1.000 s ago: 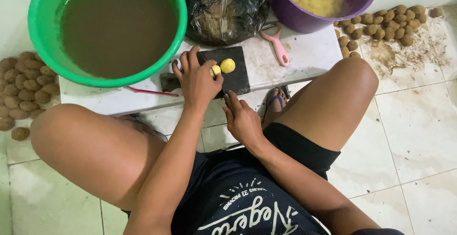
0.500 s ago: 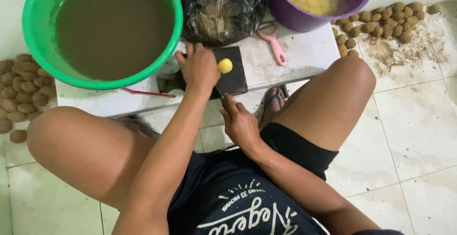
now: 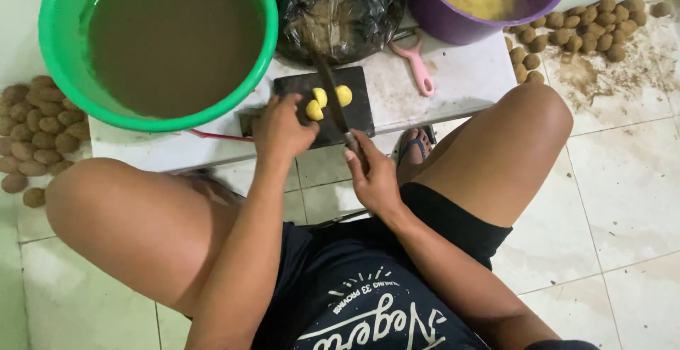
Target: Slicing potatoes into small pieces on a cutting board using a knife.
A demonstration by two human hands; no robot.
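Gripping a knife [image 3: 333,98] by its handle, the right hand [image 3: 372,176] angles the blade up over the dark cutting board [image 3: 354,113], while the left hand [image 3: 280,130] pinches a peeled yellow potato piece [image 3: 314,110]. Two more pieces [image 3: 343,95] lie just beyond the fingers. Farther off, the tabletop [image 3: 460,81] carries a green basin [image 3: 57,74] of brown water, a black bag [image 3: 340,6] and a purple bucket [image 3: 453,27].
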